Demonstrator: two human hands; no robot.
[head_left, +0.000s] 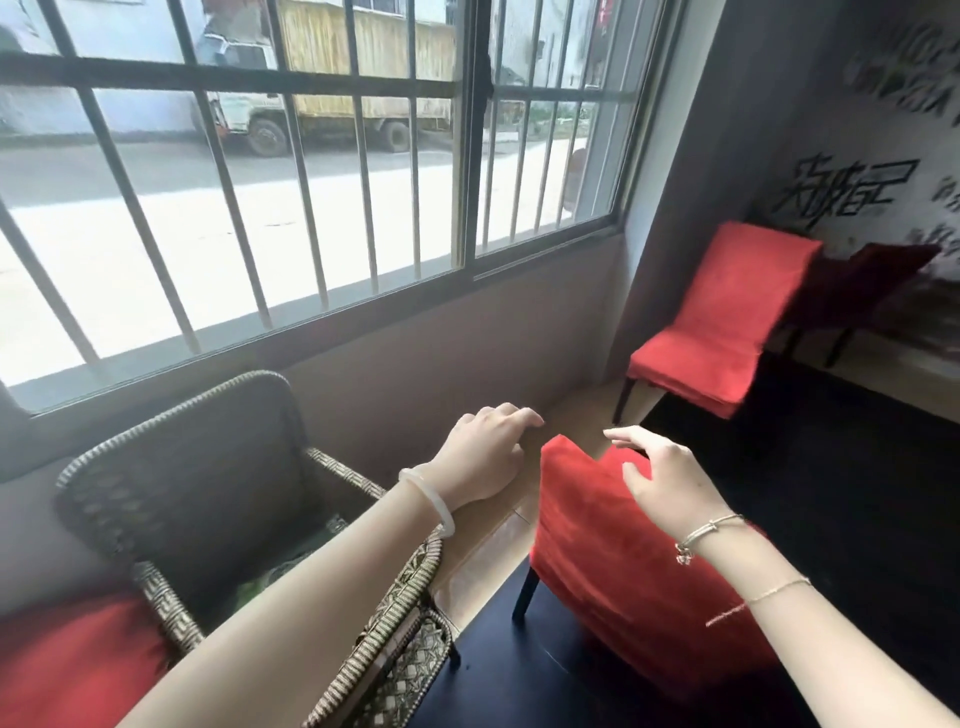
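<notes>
The red-covered chair (597, 561) stands just below both hands: the right hand (670, 480) hovers over its backrest top and the left hand (488, 452) beside its window-side corner, both relaxed and empty. It stands on a tiled floor (483, 564), with a wicker armchair (182, 467) alongside and a second red chair (727, 322) near the barred window (311, 182)

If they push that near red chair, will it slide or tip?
Probably light enough to slide: the red chair stands on thin legs. Pushed high, it might tip. The cloth cover looks soft, so it may shift.
</notes>
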